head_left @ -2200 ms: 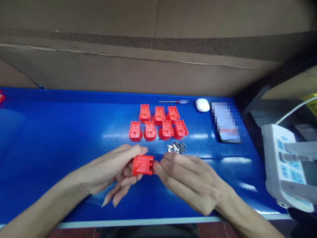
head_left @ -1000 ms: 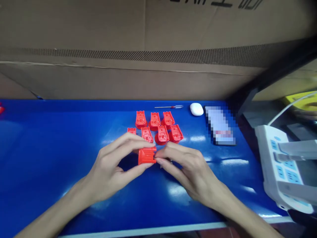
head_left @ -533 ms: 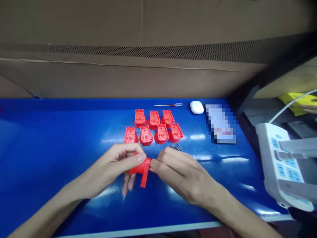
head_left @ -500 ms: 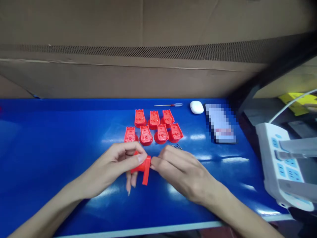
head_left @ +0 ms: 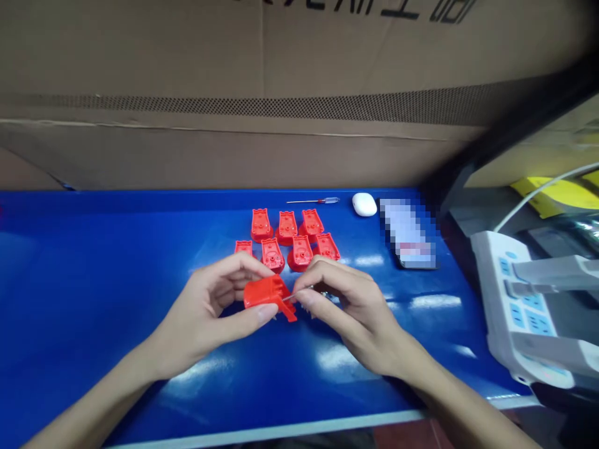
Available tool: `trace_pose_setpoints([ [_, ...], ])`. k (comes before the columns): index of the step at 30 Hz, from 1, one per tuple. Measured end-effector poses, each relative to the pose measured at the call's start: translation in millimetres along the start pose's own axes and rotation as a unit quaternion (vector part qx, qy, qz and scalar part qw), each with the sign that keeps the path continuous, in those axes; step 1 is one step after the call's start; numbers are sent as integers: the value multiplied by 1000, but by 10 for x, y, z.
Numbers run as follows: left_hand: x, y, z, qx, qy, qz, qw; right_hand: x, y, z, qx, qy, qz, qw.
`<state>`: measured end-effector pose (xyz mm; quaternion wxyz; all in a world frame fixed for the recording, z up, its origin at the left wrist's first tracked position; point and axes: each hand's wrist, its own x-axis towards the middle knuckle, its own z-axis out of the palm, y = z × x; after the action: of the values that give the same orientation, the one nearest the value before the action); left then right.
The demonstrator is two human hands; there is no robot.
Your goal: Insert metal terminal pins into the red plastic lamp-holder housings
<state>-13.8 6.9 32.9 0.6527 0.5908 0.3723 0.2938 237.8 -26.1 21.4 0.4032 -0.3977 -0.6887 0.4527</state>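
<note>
My left hand [head_left: 201, 312] is closed on a red plastic part [head_left: 259, 294], with the thumb along its lower edge and the fingers behind it. The part has a rounded body and a flat flange turned to the right. Between thumb and index finger, my right hand [head_left: 358, 308] pinches a thin metal pin [head_left: 291, 296]. Its tip meets the flange side of the part; whether it sits in a hole I cannot tell. Several similar red parts [head_left: 272, 254] stand in two rows just beyond my hands. Small metal pieces [head_left: 330, 297] show partly behind my right fingers.
A thin screwdriver [head_left: 325, 201] lies at the back of the blue table [head_left: 103, 280]. To its right are a white rounded case [head_left: 364, 204] and a blurred-out phone [head_left: 409, 234]. A white power strip [head_left: 503, 299] stands at the right edge. Cardboard [head_left: 210, 156] walls the back.
The red part has turned in my left hand, so its flange side shows more. The pin between my right fingers has come into view. The camera view has shifted slightly.
</note>
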Motion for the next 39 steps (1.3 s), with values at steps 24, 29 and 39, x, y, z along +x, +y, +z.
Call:
trace_pose_setpoints([
  [24,-71,-229,40,336,108,260,899,21,8,20,78,23,139,987],
  [29,-66,-266,8,370,94,277,882,47,-9,15,102,14,198,975],
  [39,34,-281,15,415,119,347,833,61,112,42,157,29,214,964],
])
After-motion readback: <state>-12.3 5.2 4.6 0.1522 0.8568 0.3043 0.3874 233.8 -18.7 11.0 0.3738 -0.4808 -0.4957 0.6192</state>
